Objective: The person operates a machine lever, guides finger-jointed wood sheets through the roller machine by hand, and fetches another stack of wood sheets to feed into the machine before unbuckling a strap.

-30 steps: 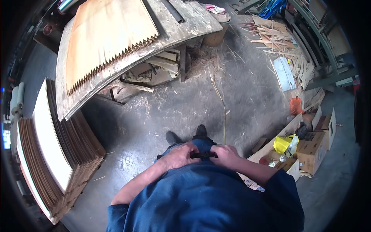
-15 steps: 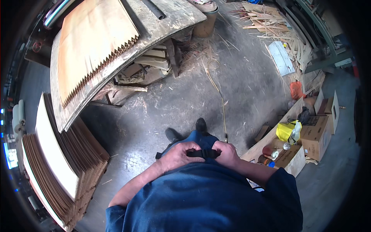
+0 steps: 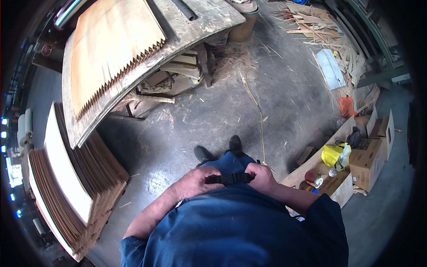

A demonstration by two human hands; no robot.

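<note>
In front of my waist, a black strap with a plastic side-release buckle (image 3: 230,179) runs between my two hands. My left hand (image 3: 195,181) pinches the strap at the buckle's left end, thumb on top. On the other end, my right hand (image 3: 261,177) is closed with its fingers around the strap, and part of it hides inside the fist. The two buckle parts look joined, lying level against my blue shirt (image 3: 240,222). Below them show my blue trousers and dark shoes (image 3: 235,143).
A worktable (image 3: 213,20) at the far left carries thin wood sheets (image 3: 118,44) with jagged edges. More sheets (image 3: 71,178) stand stacked at the left. To the right are a long wooden box (image 3: 342,189) and cardboard boxes (image 3: 367,162). A yellow hose (image 3: 255,102) crosses the floor; wood scraps (image 3: 316,26) lie beyond.
My left hand has shifted slightly left along the strap, and more of the buckle now shows between my hands. The whole view has moved a little.
</note>
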